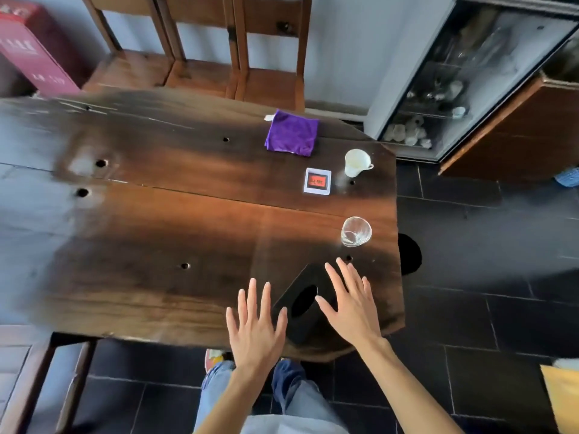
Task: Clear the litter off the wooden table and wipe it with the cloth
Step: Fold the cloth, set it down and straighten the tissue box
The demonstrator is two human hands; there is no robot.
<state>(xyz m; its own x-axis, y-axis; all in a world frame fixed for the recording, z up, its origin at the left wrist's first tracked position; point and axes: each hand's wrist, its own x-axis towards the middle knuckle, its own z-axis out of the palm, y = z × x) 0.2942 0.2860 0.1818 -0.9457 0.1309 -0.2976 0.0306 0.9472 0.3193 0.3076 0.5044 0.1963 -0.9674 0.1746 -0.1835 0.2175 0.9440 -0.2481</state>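
We see the purple cloth [291, 133] lying folded near the far right corner of the wooden surface [175, 214], untouched and well apart from both hands; we judge that wiping has not begun. A small white scrap [268, 117] shows at the cloth's far left corner, touching it; what it is we cannot tell. Toward the right edge, nearer than the cloth, stand a white cup [357, 162], a small white-framed card with a red panel [317, 182] just beside it, and a clear glass [356, 231] nearer again. At the near right corner sits a black box with an oval opening [302, 305], possibly a tissue holder or a litter bin. The left hand [255, 324] hovers at its left side and the right hand [352, 303] over its right side, each with an open grip, fingers spread and straight, holding nothing; whether either touches the box we cannot tell. No obvious crumpled litter shows on the surface, so clearing may be largely done, unless the cup, glass and card count as litter. What remains, in our judgement, is dealing with the box, fetching the cloth and wiping the whole surface.
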